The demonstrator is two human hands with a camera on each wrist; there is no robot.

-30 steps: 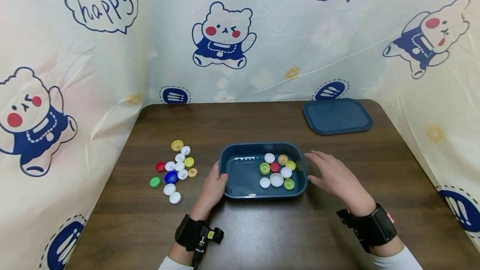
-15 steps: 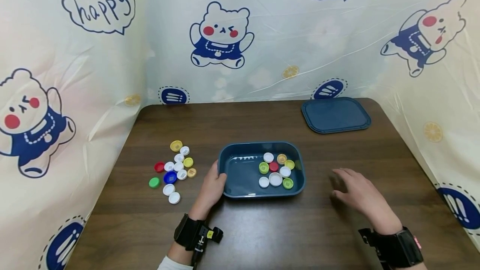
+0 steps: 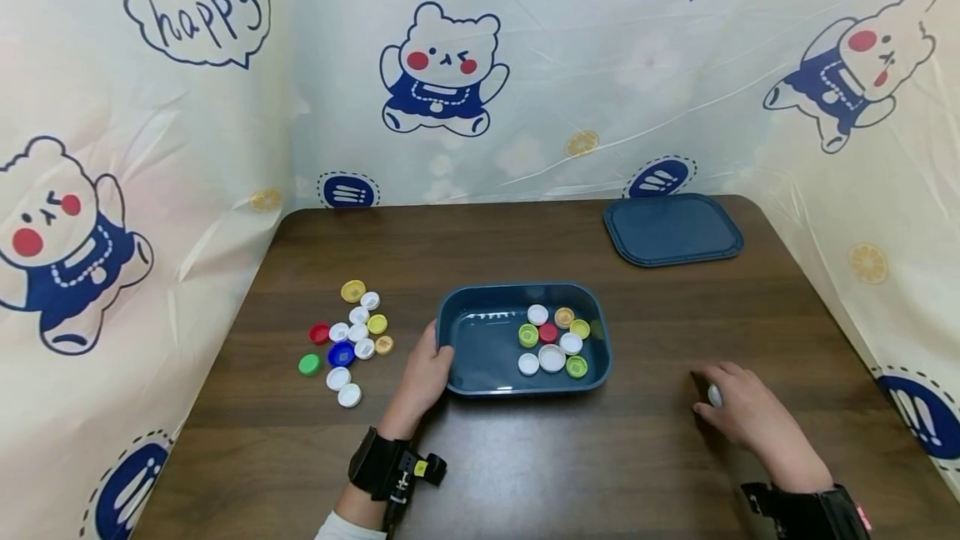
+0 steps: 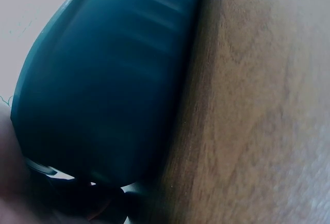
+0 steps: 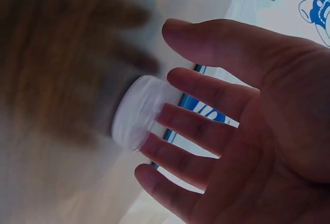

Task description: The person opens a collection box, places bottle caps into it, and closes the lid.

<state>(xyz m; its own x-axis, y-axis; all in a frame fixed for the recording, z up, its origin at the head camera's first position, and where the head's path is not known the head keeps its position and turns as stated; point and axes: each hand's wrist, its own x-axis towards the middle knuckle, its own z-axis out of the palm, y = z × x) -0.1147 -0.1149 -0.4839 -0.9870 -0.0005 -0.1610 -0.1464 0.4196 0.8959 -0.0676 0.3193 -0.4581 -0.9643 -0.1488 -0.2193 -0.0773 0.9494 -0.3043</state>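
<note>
My left hand (image 3: 429,369) grips the left end of a dark blue tray (image 3: 480,361), thumb over its rim. In the left wrist view the tray's outer wall (image 4: 108,79) fills much of the picture. Several bottle caps, white, green, yellow, tan and red, lie in the tray's right half, a large white cap (image 3: 552,358) among them. Low over the table to the tray's right is my right hand (image 3: 757,411). A loose white cap (image 5: 138,113) shows right at its middle fingertips in the right wrist view, with the fingers extended and the thumb apart from it.
Left of the tray, several more caps lie in a loose cluster, including a blue cap (image 3: 341,354), a green cap (image 3: 309,365) and a red cap (image 3: 319,332). A flat dark blue lid (image 3: 673,230) lies at the back right of the brown table (image 3: 480,248). Printed cloth stands behind.
My right hand has moved away from the tray's right end, rightward and toward the front. A white cap now shows by its fingers. The left hand stays on the tray.
</note>
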